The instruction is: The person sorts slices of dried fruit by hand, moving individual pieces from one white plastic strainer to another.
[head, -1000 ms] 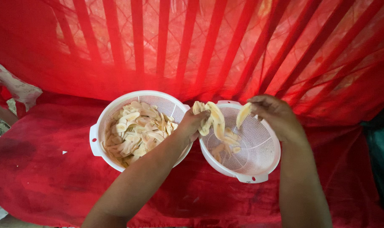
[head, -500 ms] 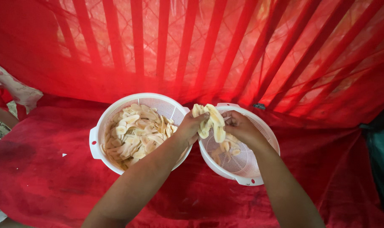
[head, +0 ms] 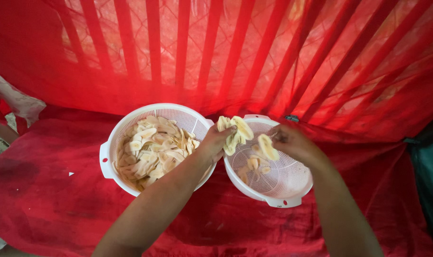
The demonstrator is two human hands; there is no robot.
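Right hand (head: 292,143) now further right, pinching one slice (head: 268,146) over sparse colander (head: 292,192).

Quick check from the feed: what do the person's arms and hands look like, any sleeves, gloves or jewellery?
Both forearms are bare as far as the frame shows, with no sleeves in view. The left hand and right hand wear no gloves. No watch, bracelet or ring shows on either; the fingers are partly hidden, so a small ring cannot be ruled out.

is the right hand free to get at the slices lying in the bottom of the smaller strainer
Probably yes. The right hand hovers over the smaller strainer, whose top is open, with nothing between it and the slices at the bottom. It already pinches one slice, though, so its fingers are partly taken.
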